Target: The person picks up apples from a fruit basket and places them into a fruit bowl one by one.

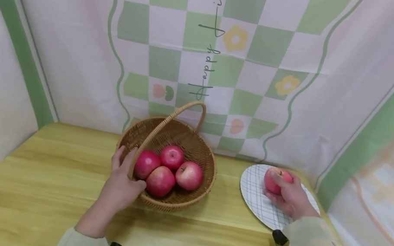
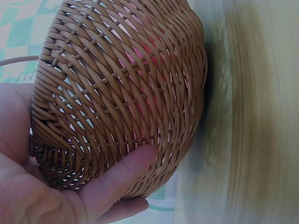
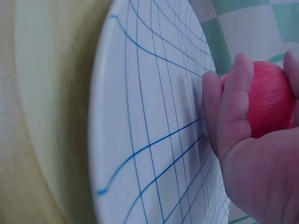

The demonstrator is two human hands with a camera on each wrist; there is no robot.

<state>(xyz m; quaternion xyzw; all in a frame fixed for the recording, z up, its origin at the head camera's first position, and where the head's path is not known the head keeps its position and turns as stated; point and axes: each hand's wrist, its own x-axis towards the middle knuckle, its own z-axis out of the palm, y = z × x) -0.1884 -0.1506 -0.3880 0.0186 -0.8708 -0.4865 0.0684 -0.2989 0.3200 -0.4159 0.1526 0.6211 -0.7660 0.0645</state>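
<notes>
A brown wicker basket point(image 1: 210, 160) with an arched handle stands on the table, and several red apples point(image 1: 160, 181) lie together inside it. My left hand point(image 1: 123, 187) grips its left rim at the foot of the handle. In the left wrist view, fingers point(image 2: 119, 179) lie along the woven outer wall point(image 2: 117, 88), with red fruit showing through the gaps. Over at the right, my right hand point(image 1: 292, 197) holds another red apple point(image 1: 274, 180) above a white plate point(image 1: 253, 194) with blue grid lines. From the right wrist, the apple point(image 3: 271, 98) appears between fingers and thumb, apart from the plate.
The wooden table point(image 1: 50, 189) meets a checked cloth backdrop point(image 1: 226, 71) right behind the basket and plate. Cloth side panels point(image 1: 382, 173) close in on the left and right, the right one near the plate.
</notes>
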